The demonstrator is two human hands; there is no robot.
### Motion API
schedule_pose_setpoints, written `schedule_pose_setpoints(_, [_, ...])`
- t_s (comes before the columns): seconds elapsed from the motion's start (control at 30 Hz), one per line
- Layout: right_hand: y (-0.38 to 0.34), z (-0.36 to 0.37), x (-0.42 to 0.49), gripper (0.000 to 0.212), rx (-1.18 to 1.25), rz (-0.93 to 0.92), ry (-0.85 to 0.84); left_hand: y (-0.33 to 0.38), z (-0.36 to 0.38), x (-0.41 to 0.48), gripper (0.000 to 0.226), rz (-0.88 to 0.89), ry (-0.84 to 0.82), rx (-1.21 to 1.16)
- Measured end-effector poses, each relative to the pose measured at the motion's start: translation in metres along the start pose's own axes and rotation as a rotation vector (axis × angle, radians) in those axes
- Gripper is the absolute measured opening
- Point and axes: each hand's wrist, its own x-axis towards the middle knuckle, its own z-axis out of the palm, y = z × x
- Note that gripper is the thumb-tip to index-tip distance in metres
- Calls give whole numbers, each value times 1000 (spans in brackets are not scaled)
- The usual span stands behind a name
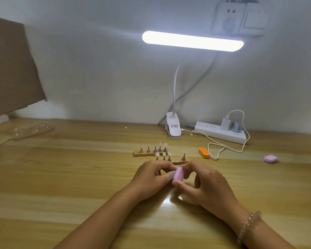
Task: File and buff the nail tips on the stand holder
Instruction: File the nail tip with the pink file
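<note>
I think the work is midway: most tips (157, 154) sit on the two stands (144, 154), but the near one has a gap. My right hand (209, 186) grips the buffer (178, 175) with thumb and fingers. My left hand (150, 178) curls against it, and what it pinches is hidden. The stands lie just behind both hands.

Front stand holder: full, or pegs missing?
Not full. The front stand holder bears four upright pegs; a bare disc shows in the gap between third and fourth. The right hand grips a buffer block.
</note>
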Motion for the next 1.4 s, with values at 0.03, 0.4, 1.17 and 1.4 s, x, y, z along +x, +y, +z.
schedule_pose_setpoints(0.03, [0,-1,1,43,26,27,9,0,0,0,14,-4,6,1])
schedule_pose_setpoints(0.4, [-1,2,0,46,-153,-36,32,-1,0,1,14,0,23,-7])
schedule_pose_setpoints(1.17, [2,5,2,44,-127,44,48,5,1,0,20,-32,33,-55])
schedule_pose_setpoints(1.4, [1,5,2,43,-139,13,50,5,-1,0,23,-39,31,-88])
